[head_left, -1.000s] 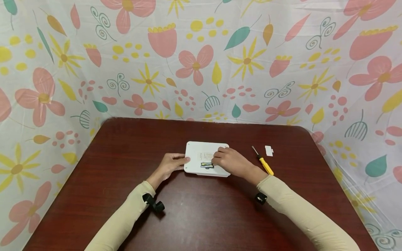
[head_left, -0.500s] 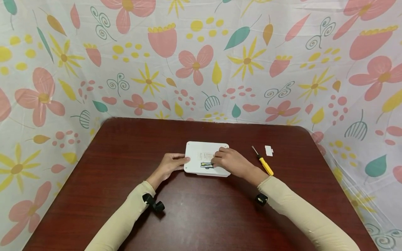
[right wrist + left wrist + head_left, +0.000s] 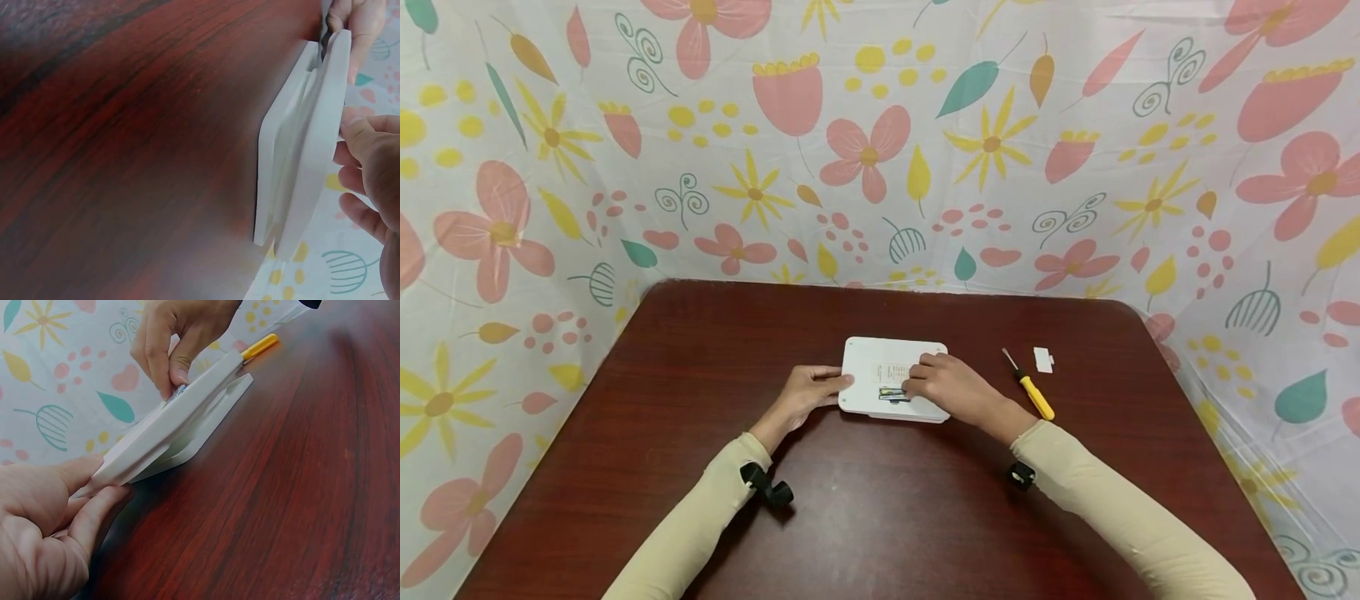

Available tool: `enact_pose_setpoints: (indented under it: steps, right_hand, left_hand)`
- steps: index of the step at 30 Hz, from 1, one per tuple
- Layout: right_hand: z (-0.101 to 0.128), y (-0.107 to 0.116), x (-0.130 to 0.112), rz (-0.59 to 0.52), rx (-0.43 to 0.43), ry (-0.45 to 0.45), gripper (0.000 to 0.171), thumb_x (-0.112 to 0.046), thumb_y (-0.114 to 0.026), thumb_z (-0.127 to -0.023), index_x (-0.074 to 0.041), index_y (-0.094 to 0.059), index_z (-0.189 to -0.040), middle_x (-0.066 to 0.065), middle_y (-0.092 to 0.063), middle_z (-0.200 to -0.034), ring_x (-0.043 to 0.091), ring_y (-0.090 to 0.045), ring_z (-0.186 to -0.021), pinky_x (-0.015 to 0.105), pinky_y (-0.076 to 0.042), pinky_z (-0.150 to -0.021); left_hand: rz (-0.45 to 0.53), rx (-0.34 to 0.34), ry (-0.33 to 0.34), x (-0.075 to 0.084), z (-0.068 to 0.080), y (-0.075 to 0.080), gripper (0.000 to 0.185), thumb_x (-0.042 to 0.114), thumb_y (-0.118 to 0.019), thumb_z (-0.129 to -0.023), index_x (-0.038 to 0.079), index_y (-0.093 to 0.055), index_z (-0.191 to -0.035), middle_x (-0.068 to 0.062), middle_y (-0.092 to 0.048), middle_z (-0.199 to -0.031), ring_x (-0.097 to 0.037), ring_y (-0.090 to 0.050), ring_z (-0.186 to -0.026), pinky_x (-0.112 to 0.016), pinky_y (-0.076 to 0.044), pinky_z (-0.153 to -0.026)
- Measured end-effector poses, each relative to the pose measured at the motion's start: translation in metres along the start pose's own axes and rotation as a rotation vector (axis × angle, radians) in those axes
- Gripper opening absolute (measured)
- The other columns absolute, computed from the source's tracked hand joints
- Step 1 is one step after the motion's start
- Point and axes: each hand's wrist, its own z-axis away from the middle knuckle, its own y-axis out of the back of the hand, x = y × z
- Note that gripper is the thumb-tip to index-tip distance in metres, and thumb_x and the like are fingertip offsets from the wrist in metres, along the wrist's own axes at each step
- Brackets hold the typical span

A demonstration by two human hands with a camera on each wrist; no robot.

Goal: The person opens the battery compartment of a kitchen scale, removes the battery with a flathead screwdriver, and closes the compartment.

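A white scale (image 3: 891, 379) lies upside down on the table (image 3: 880, 517), between the two hands, with its battery bay (image 3: 894, 394) open near the front edge. The left hand (image 3: 808, 393) pinches the scale's left edge, thumb on top and fingers (image 3: 94, 515) curled under it. The right hand (image 3: 951, 387) rests on the scale's right part, its fingertips (image 3: 170, 384) curled down onto the batteries in the bay. The scale looks like a stiff, light plastic slab with smooth faces, so it probably slides easily on the wood and is best held by its edges, as the left hand does. Right of the right hand lie a screwdriver (image 3: 1030, 389) and, beyond it, a small white cover (image 3: 1042, 359).
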Motion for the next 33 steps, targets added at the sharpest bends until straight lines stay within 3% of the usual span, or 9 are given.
enact_pose_setpoints:
  steps: [25,33]
  right_hand:
    - [0.0038,-0.0084,-0.0005,0.087,0.003,-0.018,0.030,0.002,-0.077,-0.088,-0.016,-0.078,-0.111,-0.002,-0.076,-0.104,0.019,-0.062,-0.092,0.031,-0.060,-0.078]
    - [0.0035,-0.0043,0.0011,0.086,-0.034,-0.003,0.034,0.003,-0.078,-0.086,-0.017,-0.078,-0.113,-0.003,-0.076,-0.106,0.018,-0.063,-0.093,0.030,-0.060,-0.081]
  left_hand:
    - [-0.004,0.021,-0.008,0.0020,-0.0009,-0.0013,0.035,-0.004,-0.074,-0.091,-0.020,-0.063,-0.120,-0.024,-0.072,-0.103,-0.018,-0.073,-0.081,-0.034,-0.065,-0.079]
    - [-0.004,0.027,0.001,0.0021,-0.0017,-0.0008,0.037,-0.004,-0.074,-0.091,-0.021,-0.062,-0.121,-0.028,-0.071,-0.107,-0.021,-0.074,-0.083,-0.035,-0.065,-0.080]
